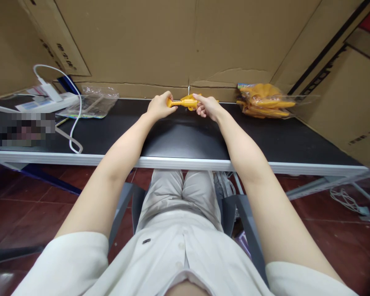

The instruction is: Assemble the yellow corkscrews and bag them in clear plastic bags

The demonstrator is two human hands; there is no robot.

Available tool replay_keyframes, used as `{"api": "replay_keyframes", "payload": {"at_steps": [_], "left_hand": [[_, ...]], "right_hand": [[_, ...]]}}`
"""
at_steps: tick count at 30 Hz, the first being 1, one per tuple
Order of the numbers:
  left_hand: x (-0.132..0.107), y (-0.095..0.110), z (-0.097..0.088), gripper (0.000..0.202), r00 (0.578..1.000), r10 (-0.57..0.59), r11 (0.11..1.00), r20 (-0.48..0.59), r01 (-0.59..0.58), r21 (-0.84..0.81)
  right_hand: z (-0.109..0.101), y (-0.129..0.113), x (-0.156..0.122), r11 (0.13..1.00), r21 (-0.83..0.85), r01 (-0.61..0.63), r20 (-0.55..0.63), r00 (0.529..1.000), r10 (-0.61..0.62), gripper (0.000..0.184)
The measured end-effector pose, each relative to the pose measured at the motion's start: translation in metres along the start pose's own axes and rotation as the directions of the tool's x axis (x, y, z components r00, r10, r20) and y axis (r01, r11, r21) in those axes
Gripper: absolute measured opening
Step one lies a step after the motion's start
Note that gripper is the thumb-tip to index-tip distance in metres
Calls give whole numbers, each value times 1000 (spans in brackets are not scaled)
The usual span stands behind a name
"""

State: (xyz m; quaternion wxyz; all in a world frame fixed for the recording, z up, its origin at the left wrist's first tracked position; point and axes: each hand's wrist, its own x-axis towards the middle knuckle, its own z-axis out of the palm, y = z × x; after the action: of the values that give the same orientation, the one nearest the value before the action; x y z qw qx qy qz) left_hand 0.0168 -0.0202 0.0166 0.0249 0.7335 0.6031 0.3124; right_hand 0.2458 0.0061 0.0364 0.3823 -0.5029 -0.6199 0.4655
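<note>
Near the back of the black table, a small yellow-orange plastic toy part (188, 102) is held between my two hands. It has a narrow ridged stem on the left and a thicker body on the right; its exact kind is unclear. My left hand (160, 106) grips the stem end between thumb and fingers. Closed around the thicker right end is my right hand (208, 107), its fingers partly covering the piece. A little yellow shows beyond the right fingers. Both forearms reach forward over the table's front edge.
At the right lies a clear plastic bag (265, 100) of yellow-orange parts. Leftward are another clear bag (94, 102), a white power strip (49, 102) and a looping white cable (79, 111). Cardboard walls (160, 45) enclose the black table (185, 139). A blurred patch covers something far left.
</note>
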Motion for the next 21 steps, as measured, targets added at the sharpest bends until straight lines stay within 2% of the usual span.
{"api": "replay_keyframes", "payload": {"at_steps": [5,13,21], "left_hand": [[-2,4,1,51,999,-42,999,16,42,14],[-3,3,3,53,999,-29,999,25,29,24],[-9,16,-1,57,995,-91,994,49,87,62]], "right_hand": [[3,-9,-12,995,77,-60,5,998,60,43],[2,-13,-15,986,45,-159,38,987,157,44],[1,-15,-18,977,83,-198,35,980,196,43]]}}
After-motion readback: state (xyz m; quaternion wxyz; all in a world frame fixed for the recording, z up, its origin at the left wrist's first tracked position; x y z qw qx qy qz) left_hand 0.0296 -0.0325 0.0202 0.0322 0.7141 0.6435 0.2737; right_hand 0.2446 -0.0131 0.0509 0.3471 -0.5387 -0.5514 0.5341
